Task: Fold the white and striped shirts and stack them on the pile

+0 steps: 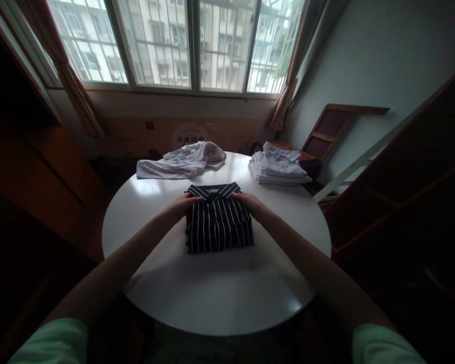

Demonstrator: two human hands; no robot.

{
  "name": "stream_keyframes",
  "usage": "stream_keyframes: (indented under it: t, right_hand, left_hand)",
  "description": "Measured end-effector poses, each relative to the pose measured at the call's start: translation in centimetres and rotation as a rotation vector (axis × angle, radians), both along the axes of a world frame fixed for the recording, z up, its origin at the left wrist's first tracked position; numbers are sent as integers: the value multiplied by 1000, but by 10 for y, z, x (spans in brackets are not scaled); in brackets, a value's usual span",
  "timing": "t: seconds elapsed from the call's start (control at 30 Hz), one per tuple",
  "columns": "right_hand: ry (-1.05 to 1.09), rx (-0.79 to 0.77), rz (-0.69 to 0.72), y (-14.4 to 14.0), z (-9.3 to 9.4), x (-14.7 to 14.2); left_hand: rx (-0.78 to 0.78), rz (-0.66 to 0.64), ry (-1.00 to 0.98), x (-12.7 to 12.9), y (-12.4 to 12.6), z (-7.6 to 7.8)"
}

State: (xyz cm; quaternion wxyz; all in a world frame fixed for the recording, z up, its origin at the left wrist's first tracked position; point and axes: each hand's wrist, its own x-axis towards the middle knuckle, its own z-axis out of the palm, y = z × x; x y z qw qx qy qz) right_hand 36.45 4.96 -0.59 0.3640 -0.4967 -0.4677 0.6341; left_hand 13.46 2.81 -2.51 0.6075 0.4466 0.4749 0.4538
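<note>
striped shirt [219, 221]: dark with thin white stripes, folded into a compact rectangle, collar facing the far edge of the table; lies flat near the middle of the table, a little toward the far edge.
left hand [182, 206]: palm down, fingers laid flat on the upper left corner of the striped shirt beside the collar; pressing on the cloth, not clenched; whether any fabric is pinched under the fingers cannot be told.
right hand [251, 202]: palm down on the upper right corner of the striped shirt, fingers spread loosely over the shoulder fold; also resting on it rather than gripping.
table [220, 293]: round, white, glossy top; the near half bare and reflecting window light.
loose white garment [182, 162]: unfolded and crumpled, at the far left edge of the table, well apart from the striped shirt.
stack of folded white garments [278, 166]: neat pile at the far right edge of the table, partly overhanging it.
sleeves [53, 344]: pale green, short, at both lower corners of the view.
window [174, 43]: barred, behind the table, with curtains drawn to both sides.
</note>
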Motion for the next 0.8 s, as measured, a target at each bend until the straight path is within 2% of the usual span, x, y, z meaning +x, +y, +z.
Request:
stream_keyframes:
  t: [0.17, 0.3, 0.37, 0.43, 0.6, 0.8]
  right_hand:
    - [-11, 51, -56, 3, -4, -10]
    - [96, 274, -64, 5, -16, -10]
    - [128, 335, -49, 7, -21, -9]
    - [80, 314, -41, 10, -25, -8]
    - [-2, 241, -71, 16, -35, -1]
    - [-13, 330, -42, 20, -46, 4]
  left_hand:
    - [123, 187, -45, 10, 3, -4]
    - [254, 287, -60, 10, -5, -5]
    - [283, 321, -64, 9, -7, -5]
    - [224, 333, -68, 7, -6, -5]
    - [-52, 306, -103, 1, 4, -9]
    - [-113, 330, -179, -4, 4, -8]
